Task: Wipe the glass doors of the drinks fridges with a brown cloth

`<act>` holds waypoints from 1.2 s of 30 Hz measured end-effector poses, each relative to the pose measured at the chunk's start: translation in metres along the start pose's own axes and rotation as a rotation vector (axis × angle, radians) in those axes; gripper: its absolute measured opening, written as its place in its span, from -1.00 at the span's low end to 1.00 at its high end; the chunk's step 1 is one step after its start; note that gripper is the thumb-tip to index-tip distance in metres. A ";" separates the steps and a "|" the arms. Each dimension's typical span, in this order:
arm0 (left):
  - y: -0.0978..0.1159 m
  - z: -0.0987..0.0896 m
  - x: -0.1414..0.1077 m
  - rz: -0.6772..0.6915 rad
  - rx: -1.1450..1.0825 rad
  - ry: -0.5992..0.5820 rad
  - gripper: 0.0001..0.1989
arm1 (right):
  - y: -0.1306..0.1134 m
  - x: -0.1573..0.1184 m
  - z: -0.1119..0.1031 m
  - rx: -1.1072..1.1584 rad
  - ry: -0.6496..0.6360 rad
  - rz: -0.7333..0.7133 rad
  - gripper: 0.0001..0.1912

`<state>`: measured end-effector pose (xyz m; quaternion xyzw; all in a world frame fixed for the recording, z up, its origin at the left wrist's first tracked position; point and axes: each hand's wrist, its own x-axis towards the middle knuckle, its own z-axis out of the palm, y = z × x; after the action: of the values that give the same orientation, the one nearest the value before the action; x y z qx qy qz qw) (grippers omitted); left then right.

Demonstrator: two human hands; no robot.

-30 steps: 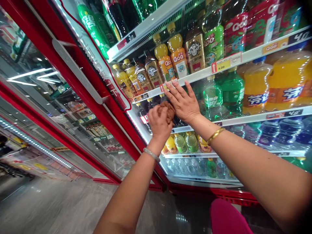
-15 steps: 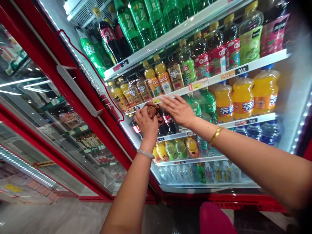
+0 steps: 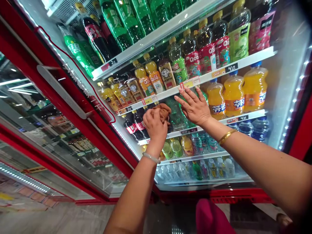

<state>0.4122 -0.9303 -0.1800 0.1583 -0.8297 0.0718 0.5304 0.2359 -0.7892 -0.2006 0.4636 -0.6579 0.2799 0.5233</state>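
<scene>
My left hand (image 3: 156, 125) is closed on a crumpled brown cloth (image 3: 163, 113), in front of dark cola bottles (image 3: 136, 121) on the middle shelf of a drinks fridge. My right hand (image 3: 193, 105) is open with fingers spread, its fingertips close to the shelf's price strip (image 3: 190, 84); whether they touch it I cannot tell. Behind that hand stand green bottles, partly hidden. Juice bottles (image 3: 153, 76) line the shelf just above both hands.
Large orange soda bottles (image 3: 234, 94) stand right of my right hand. Tall green bottles (image 3: 130, 19) fill the top shelf. Small bottles (image 3: 187, 144) line a lower shelf. A red-framed glass door with a white handle (image 3: 62, 92) is at the left.
My right hand has moved right along the price strip and spread its fingers. My left hand has moved right with the cloth. The view has shifted slightly.
</scene>
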 end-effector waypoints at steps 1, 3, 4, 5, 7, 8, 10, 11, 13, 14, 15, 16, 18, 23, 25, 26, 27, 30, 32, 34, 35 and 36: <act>0.008 -0.002 0.009 -0.029 0.003 0.020 -0.49 | 0.001 0.000 0.000 0.000 -0.006 -0.001 -0.18; 0.024 0.001 0.010 -0.014 0.020 -0.008 -0.49 | 0.003 0.000 0.001 -0.002 -0.016 -0.001 -0.17; 0.032 0.005 0.002 0.031 0.032 -0.049 -0.50 | 0.004 0.000 0.001 0.000 -0.018 -0.004 -0.17; 0.038 0.011 -0.011 0.098 0.041 -0.101 -0.52 | 0.004 -0.001 0.001 0.004 -0.015 -0.008 -0.17; 0.044 0.025 -0.040 0.256 0.047 -0.199 -0.56 | 0.004 -0.001 0.001 0.016 -0.014 -0.020 -0.18; 0.045 0.030 -0.053 0.356 0.034 -0.240 -0.58 | 0.003 -0.001 0.000 0.026 -0.020 -0.024 -0.18; 0.044 0.036 -0.064 0.445 0.028 -0.280 -0.58 | 0.002 0.000 -0.003 0.051 -0.045 -0.021 -0.17; 0.044 0.035 -0.061 0.439 0.032 -0.277 -0.56 | 0.003 0.001 -0.005 0.064 -0.064 -0.018 -0.17; 0.047 0.029 -0.041 0.346 0.048 -0.226 -0.51 | 0.006 0.003 -0.012 0.086 -0.119 -0.022 -0.17; 0.050 0.024 -0.027 0.289 0.051 -0.187 -0.50 | 0.010 0.004 -0.016 0.093 -0.153 -0.035 -0.18; 0.055 0.020 -0.013 0.235 0.050 -0.144 -0.50 | 0.015 0.004 -0.021 0.098 -0.189 -0.054 -0.19; 0.060 0.017 0.000 0.188 0.043 -0.101 -0.51 | 0.022 0.004 -0.025 0.098 -0.214 -0.070 -0.20; 0.073 0.015 0.013 0.123 0.030 -0.040 -0.53 | 0.038 -0.001 -0.034 0.076 -0.192 -0.055 -0.23; 0.096 0.038 -0.030 0.254 0.020 -0.129 -0.58 | 0.073 -0.034 -0.046 -0.037 -0.006 0.071 -0.26; 0.098 0.048 -0.053 0.412 -0.012 -0.212 -0.61 | 0.078 -0.047 -0.045 -0.059 0.008 0.064 -0.25; 0.098 0.050 -0.059 0.470 -0.027 -0.241 -0.61 | 0.079 -0.052 -0.044 -0.066 0.011 0.063 -0.25; 0.098 0.051 -0.059 0.496 -0.034 -0.256 -0.60 | 0.079 -0.056 -0.043 -0.070 0.012 0.066 -0.25; 0.102 0.044 -0.030 0.373 -0.015 -0.191 -0.49 | 0.078 -0.060 -0.039 -0.062 0.002 0.082 -0.25; 0.110 0.037 0.001 0.245 -0.018 -0.066 -0.48 | 0.076 -0.058 -0.038 -0.056 -0.001 0.090 -0.27; 0.120 0.035 0.021 0.183 -0.026 0.012 -0.51 | 0.075 -0.057 -0.039 -0.051 -0.007 0.099 -0.29; 0.125 0.036 0.024 0.182 -0.027 0.021 -0.51 | 0.075 -0.056 -0.040 -0.051 -0.012 0.102 -0.30; 0.128 0.039 0.020 0.198 -0.024 0.008 -0.51 | 0.075 -0.056 -0.043 -0.053 -0.017 0.101 -0.30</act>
<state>0.3278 -0.8247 -0.1720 0.0690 -0.8399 0.1146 0.5260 0.1874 -0.7037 -0.2325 0.4182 -0.6920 0.2844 0.5151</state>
